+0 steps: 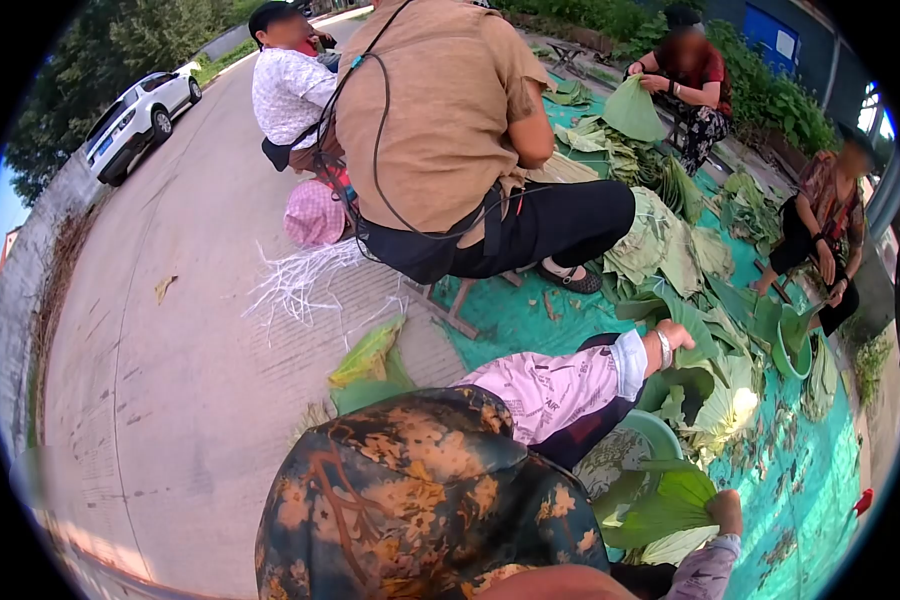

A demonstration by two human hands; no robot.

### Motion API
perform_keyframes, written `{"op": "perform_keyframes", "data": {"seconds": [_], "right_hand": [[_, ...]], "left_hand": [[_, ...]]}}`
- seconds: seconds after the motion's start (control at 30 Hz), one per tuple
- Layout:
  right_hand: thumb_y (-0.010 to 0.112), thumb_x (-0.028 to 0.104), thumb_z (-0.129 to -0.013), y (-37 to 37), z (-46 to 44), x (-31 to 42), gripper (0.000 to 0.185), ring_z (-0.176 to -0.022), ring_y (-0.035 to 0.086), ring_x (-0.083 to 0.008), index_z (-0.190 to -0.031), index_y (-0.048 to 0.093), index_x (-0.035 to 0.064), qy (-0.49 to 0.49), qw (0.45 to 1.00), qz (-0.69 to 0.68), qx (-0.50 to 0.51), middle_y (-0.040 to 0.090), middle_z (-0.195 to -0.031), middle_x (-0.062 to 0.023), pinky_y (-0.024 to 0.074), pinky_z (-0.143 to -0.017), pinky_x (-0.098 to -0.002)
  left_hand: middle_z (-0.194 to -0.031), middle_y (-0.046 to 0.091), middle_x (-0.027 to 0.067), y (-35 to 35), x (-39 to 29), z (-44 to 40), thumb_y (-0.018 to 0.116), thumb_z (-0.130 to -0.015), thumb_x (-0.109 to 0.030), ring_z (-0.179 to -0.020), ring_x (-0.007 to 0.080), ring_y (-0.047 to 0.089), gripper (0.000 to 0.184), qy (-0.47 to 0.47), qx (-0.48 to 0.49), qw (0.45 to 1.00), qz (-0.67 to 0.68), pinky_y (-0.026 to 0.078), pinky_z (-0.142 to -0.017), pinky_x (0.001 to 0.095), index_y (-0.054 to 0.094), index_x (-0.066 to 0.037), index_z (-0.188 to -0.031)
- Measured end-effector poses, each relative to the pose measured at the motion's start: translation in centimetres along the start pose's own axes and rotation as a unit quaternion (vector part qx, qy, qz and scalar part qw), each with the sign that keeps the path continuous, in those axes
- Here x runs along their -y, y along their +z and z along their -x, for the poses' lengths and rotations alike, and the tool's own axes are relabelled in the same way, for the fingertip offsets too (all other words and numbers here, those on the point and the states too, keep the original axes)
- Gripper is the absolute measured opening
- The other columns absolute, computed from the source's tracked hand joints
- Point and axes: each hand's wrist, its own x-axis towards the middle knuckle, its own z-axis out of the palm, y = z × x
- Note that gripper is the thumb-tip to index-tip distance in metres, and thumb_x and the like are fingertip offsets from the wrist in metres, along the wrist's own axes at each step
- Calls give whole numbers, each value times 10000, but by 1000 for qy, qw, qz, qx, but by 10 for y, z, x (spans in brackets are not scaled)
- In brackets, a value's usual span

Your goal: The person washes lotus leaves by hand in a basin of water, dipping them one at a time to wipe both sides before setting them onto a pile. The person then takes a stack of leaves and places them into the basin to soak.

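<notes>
My left hand [678, 335], with a bracelet at the wrist, is closed on the edge of a large green leaf [705, 343] beside the leaf pile. Lower in the view, my right hand [727, 510] grips a bright green leaf [670, 505] that hangs over a light green basin [660, 435]. Its fingers are partly hidden by the leaf. Water shows inside the basin. More leaves, some yellowish [730, 410], lie between the two hands. Both sleeves are pale pink with dark print.
A person in a tan shirt [440, 130] sits close at the top. Other people sit around the leaf heaps [660, 235] on a green sheet [790, 510]. White strips [310, 285] lie on the concrete. A white car [145, 120] stands at the upper left.
</notes>
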Motion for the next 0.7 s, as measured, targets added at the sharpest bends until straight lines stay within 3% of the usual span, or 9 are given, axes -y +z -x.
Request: {"op": "perform_keyframes", "data": {"seconds": [0.07,0.1,0.2,0.23,0.33,0.4,0.5,0.57,0.7], "right_hand": [[599,185,-580,-21,1,13,205,-584,559,-342,-588,577,-19,28,999,-27,-4,558,-604,-196,457,-553,-393],[616,155,-610,-40,7,32,205,-670,597,-343,-710,604,-23,110,989,-88,35,585,-680,-212,473,-621,-405],[606,157,-617,-14,0,9,204,-699,591,-352,-727,615,-15,85,991,-29,98,589,-698,-210,478,-645,-392],[580,174,-633,12,-11,-18,213,-728,587,-346,-736,618,-9,-10,989,85,125,594,-727,-205,479,-676,-384],[562,174,-640,-47,9,33,223,-735,586,-342,-769,625,3,111,986,-96,80,592,-763,-213,481,-679,-381],[591,199,-629,-40,18,26,261,-713,590,-341,-800,618,3,101,982,-155,24,595,-761,-212,482,-653,-376],[622,282,-684,-45,20,24,334,-775,585,-332,-884,610,15,130,974,-148,107,596,-819,-206,463,-710,-382],[572,305,-756,-36,23,16,329,-725,583,-234,-876,584,-1,96,983,-126,94,606,-771,-146,451,-664,-360],[553,316,-786,-40,38,27,326,-678,562,-187,-870,595,4,142,968,-184,96,606,-722,-114,441,-639,-337]], "left_hand": [[-653,578,74,1,-4,-4,698,-594,-87,-543,201,524,161,10,-15,1000,19,420,-474,359,624,-44,-730],[-661,579,71,7,-1,0,700,-589,-80,-553,196,524,171,5,-16,999,31,421,-478,359,623,-42,-736],[-759,587,101,2,0,-9,662,-640,-63,-665,229,554,204,-23,42,998,37,451,-585,387,601,-26,-831],[-784,586,113,0,0,-15,646,-659,-54,-691,243,558,207,-21,54,997,53,453,-611,398,586,-13,-854],[-858,580,149,-12,1,-41,597,-716,-26,-770,285,569,218,-31,78,991,103,461,-689,430,542,26,-921],[-908,577,173,-15,13,-55,564,-754,-8,-822,313,577,225,-54,92,985,137,466,-741,452,513,52,-965],[-980,566,172,2,-7,-4,518,-805,9,-886,310,567,206,-72,52,990,110,479,-796,424,498,54,-1004],[-1009,557,178,-13,-2,-28,512,-817,-5,-922,319,559,194,-84,86,986,116,473,-827,429,498,56,-1000],[-996,560,171,-22,-5,-39,507,-808,27,-899,319,568,185,-92,93,986,101,497,-802,437,494,57,-990]]}}
